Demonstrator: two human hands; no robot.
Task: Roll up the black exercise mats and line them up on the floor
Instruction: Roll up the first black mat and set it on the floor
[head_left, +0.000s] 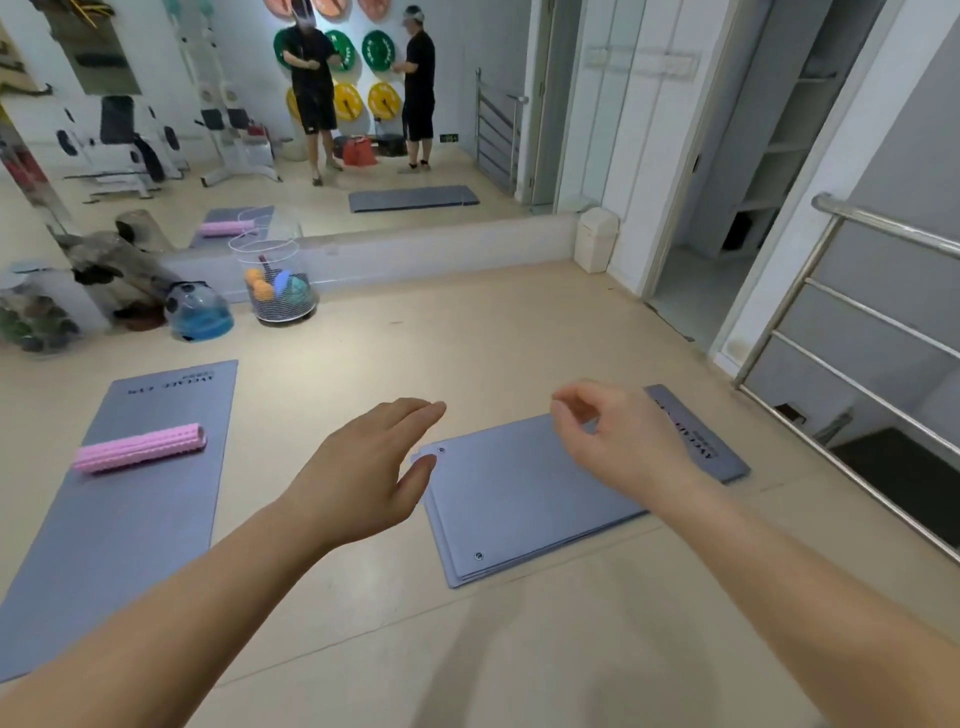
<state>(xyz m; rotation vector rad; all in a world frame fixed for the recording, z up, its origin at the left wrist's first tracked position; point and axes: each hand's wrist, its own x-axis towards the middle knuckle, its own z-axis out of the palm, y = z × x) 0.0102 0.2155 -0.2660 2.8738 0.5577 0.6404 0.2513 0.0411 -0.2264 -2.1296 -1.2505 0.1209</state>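
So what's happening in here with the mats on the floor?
A person is reaching both bare hands toward a folded grey mat on the floor. The left hand is open near its corner, and the right hand hovers above it with fingers loosely curled; neither grips it. To the left, another grey mat lies flat with a pink foam roller resting on it. Nothing is rolled up yet.

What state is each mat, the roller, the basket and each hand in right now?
Left mat: unrolled, flat on the floor.
Pink roller: lying across the left mat.
Right mat: folded in flat layers, not rolled.
Wire basket: upright, balls inside.
Left hand: open, empty, above the floor.
Right hand: empty, fingers loosely curled, over the folded mat.
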